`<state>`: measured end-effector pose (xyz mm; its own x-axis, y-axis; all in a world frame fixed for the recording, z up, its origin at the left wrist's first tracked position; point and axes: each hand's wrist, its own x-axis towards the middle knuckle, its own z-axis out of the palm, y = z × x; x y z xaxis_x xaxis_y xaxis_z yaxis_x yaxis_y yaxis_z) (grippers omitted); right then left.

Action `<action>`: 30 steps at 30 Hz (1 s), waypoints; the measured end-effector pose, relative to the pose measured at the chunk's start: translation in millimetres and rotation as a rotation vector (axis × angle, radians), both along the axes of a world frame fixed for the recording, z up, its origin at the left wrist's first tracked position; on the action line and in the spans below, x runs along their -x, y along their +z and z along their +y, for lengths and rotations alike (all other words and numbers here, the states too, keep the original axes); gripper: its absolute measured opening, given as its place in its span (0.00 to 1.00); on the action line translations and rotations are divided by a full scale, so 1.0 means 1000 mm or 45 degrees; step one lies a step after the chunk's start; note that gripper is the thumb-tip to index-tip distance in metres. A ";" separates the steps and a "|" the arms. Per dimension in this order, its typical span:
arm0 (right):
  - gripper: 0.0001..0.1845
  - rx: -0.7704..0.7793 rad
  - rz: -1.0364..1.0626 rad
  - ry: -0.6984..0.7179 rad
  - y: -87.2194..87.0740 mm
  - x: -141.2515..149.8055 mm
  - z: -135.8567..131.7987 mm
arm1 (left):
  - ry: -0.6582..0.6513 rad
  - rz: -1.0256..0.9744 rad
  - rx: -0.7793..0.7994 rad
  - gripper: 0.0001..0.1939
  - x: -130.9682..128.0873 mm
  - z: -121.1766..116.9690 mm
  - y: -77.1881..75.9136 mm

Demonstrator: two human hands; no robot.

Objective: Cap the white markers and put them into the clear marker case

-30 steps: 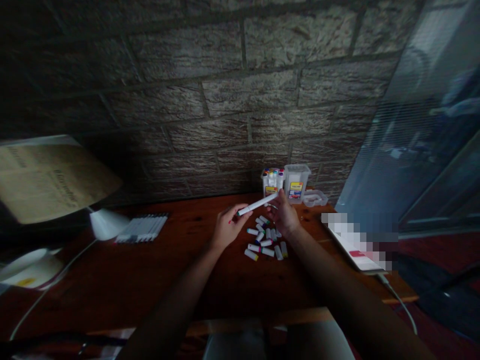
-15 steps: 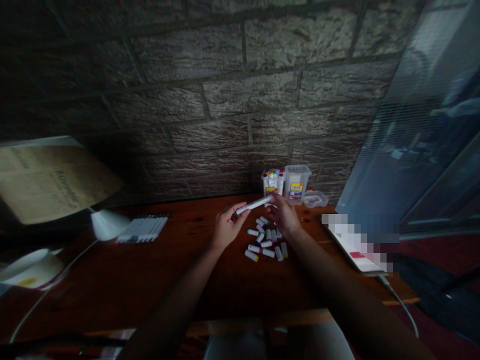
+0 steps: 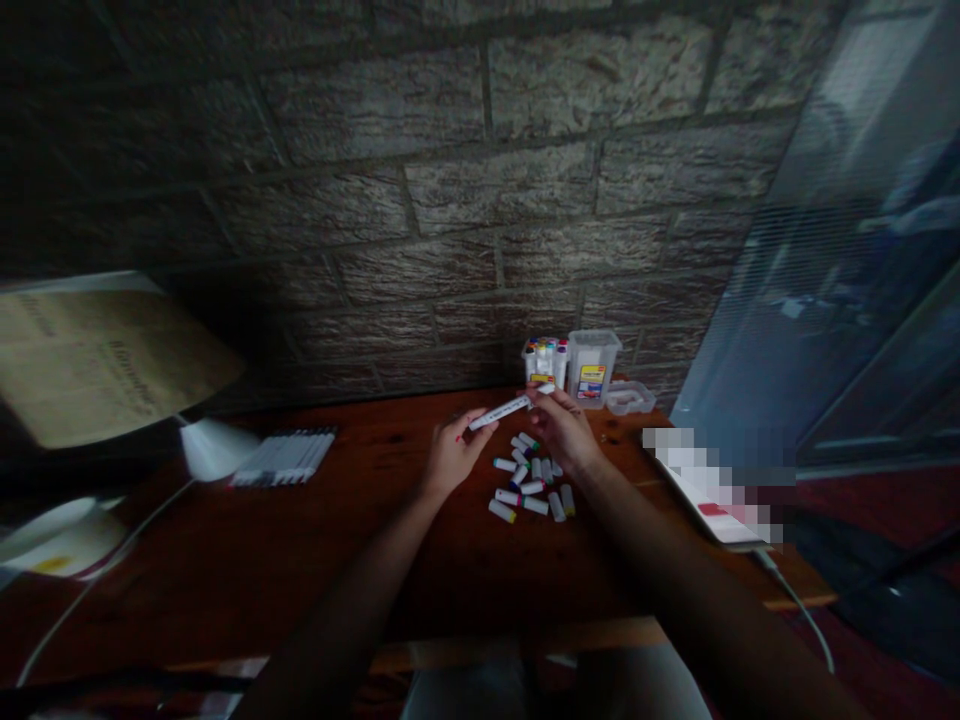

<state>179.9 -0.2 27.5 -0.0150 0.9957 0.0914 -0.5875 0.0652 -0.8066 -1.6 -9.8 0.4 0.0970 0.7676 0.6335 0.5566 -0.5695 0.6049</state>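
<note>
A white marker (image 3: 504, 411) is held above the table, slanting up to the right, with small dark print along its barrel. My left hand (image 3: 457, 455) is closed around its lower left end. My right hand (image 3: 564, 430) pinches it near the upper right end, where a white tip pokes past the fingers. Whether the right fingers hold a separate cap is too small to tell. Below my right hand lies a loose cluster of white marker caps (image 3: 535, 506) with coloured ends. At the left, several white markers (image 3: 289, 458) lie side by side in a row.
Against the brick wall stand a clear box of upright markers (image 3: 546, 360), a clear plastic box (image 3: 595, 365) with a label, and a clear lid (image 3: 631, 397). A lamp (image 3: 214, 447) and white bowl-like object (image 3: 64, 540) are left. A blurred-out flat device (image 3: 724, 510) with cable lies right.
The marker has turned in my fingers, so its printed side now faces me. Its dark lower left end no longer shows. Both hands stay nearly in place.
</note>
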 end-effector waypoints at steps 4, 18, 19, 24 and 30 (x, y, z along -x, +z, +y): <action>0.16 0.015 -0.004 -0.010 0.001 0.000 -0.001 | -0.023 -0.004 -0.012 0.14 0.000 0.000 -0.001; 0.16 0.042 0.083 -0.009 0.005 0.001 -0.002 | -0.067 -0.014 -0.023 0.14 -0.002 -0.004 0.001; 0.16 0.034 0.086 -0.006 0.004 0.001 -0.002 | -0.070 -0.011 -0.019 0.13 -0.002 -0.004 0.000; 0.18 -0.009 0.039 0.019 0.002 0.002 -0.002 | -0.117 -0.021 -0.012 0.13 -0.003 -0.005 0.000; 0.17 0.033 0.039 -0.038 0.004 0.000 -0.001 | -0.115 -0.010 -0.021 0.14 -0.004 -0.005 0.001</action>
<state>180.2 -1.3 31.4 0.0172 0.9977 0.0655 -0.6102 0.0624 -0.7898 2.6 -14.6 1.6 0.1603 0.7454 0.6471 0.4982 -0.6270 0.5989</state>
